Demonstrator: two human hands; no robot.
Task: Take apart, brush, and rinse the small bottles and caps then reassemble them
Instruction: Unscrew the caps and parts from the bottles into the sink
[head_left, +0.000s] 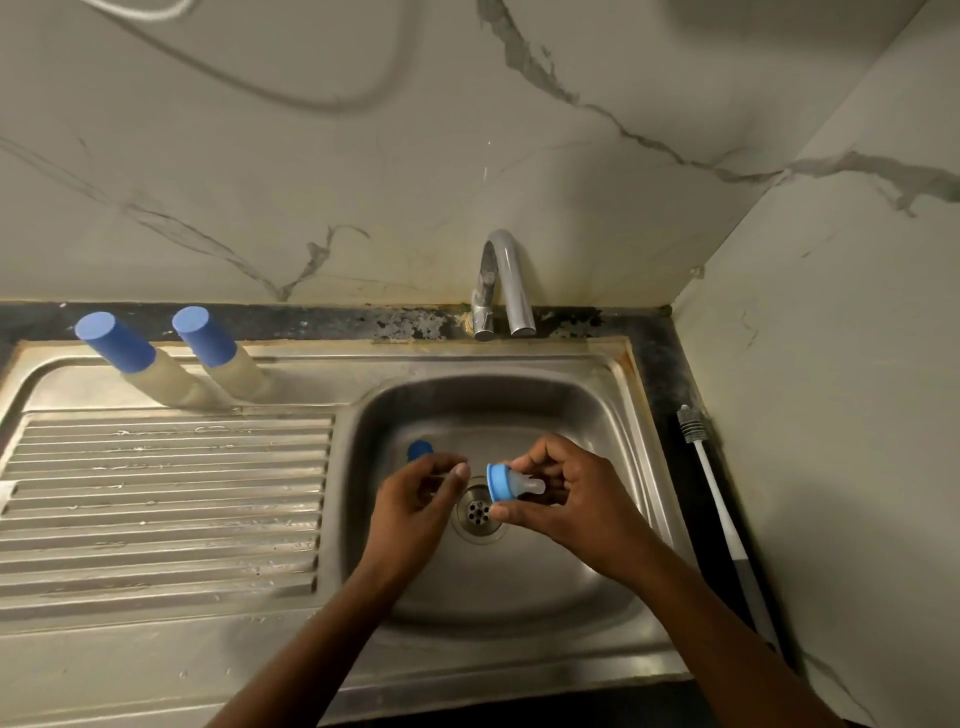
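Over the sink basin (519, 405), my right hand (561, 499) pinches a blue screw ring with a clear teat (506, 483), the teat pointing right. My left hand (415, 504) is curled just left of it around what looks like a small clear bottle, mostly hidden by the fingers. A loose blue cap (420, 450) lies in the basin behind my left hand. Two more small bottles with blue caps (117, 343) (203, 335) stand at the back of the drainboard.
A long white bottle brush (719, 499) lies on the dark counter strip right of the sink. The chrome tap (501, 280) stands behind the basin, with no water running. The drain (478, 512) is below my hands. The ribbed drainboard (166, 499) is on the left.
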